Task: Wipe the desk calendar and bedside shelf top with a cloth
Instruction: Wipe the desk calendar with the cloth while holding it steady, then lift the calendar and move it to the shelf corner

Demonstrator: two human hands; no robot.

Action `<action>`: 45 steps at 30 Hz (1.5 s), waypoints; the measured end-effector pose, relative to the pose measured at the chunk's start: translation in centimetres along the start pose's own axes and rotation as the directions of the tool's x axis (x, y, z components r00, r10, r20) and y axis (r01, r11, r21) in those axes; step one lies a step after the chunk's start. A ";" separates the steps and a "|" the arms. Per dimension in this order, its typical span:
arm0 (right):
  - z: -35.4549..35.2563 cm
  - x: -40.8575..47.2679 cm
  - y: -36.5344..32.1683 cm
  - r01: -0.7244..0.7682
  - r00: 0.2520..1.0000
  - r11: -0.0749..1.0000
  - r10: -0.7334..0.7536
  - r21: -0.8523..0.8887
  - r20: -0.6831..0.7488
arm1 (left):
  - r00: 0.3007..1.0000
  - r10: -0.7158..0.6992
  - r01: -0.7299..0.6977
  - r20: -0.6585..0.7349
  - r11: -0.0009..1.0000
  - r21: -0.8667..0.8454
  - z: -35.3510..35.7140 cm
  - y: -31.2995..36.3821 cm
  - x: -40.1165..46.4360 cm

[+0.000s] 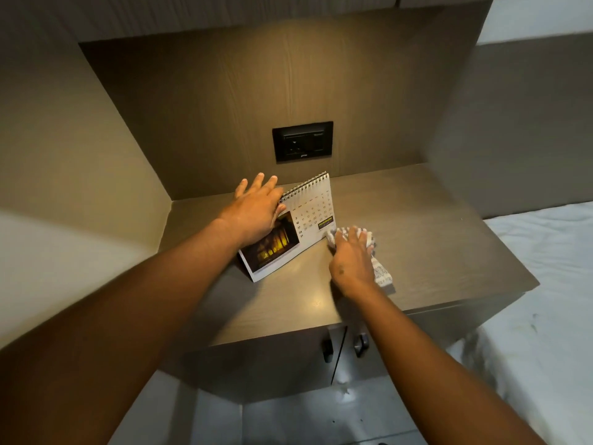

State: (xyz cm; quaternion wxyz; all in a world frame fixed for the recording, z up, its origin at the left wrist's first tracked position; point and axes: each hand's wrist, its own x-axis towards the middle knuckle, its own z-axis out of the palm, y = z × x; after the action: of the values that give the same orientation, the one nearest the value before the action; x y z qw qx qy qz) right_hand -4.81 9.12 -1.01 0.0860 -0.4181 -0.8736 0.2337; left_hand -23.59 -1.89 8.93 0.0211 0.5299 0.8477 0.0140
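Observation:
A spiral-bound desk calendar (313, 213) stands tent-like on the grey-brown bedside shelf top (417, 239), its dated page and a dark photo facing me. My left hand (256, 208) lies over the calendar's left upper corner, fingers spread, thumb on the front face. My right hand (351, 256) presses a crumpled white patterned cloth (382, 273) onto the shelf top just right of the calendar's lower right corner. The cloth touches that corner and sticks out beneath my palm.
A black socket panel (302, 141) sits in the back wall of the niche. Side walls close the shelf on the left and right. Below the shelf front are two cabinet doors with dark handles (359, 343). A white bed (545, 300) lies to the right.

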 end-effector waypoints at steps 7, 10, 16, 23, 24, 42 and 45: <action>0.4 0.8 -0.2 -0.026 0.993 0.999 0.030 -0.042 0.118 | 0.999 0.017 -0.016 -0.050 1.000 0.024 0.1 -0.1 -0.5; -1.8 1.9 -0.7 -0.100 0.992 0.984 0.087 0.145 0.092 | 0.969 -0.048 0.045 -0.241 0.999 -0.017 -0.5 0.1 -1.4; -7.5 5.4 -3.6 -0.107 0.992 0.930 0.121 0.351 -0.019 | 0.666 -0.678 0.469 -0.312 0.705 -0.531 -1.3 -0.2 -5.3; -8.8 8.6 -6.7 -0.321 0.941 0.666 0.145 0.674 0.306 | 0.612 -0.780 0.629 0.133 0.377 -0.680 1.3 -0.8 -7.8; -8.6 8.8 -6.7 -0.330 0.937 0.650 0.140 0.684 0.319 | 0.598 -0.787 0.611 0.152 0.324 -0.723 1.5 -1.2 -7.5; -1.7 8.5 -18.6 -0.416 0.877 0.493 -0.003 0.764 0.480 | 0.365 -0.929 0.605 0.060 0.188 -0.774 -1.4 -14.2 -7.1; -1.5 8.5 -18.9 -0.429 0.870 0.494 0.003 0.756 0.492 | 0.375 -0.924 0.547 0.071 0.159 -0.822 -1.4 -14.5 -7.0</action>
State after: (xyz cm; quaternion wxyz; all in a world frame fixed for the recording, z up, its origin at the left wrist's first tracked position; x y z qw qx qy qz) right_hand -22.74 5.94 8.99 0.0535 -0.3695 -0.5814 0.7229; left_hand -33.59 -14.51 9.80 0.0379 -0.0582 0.8826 0.4650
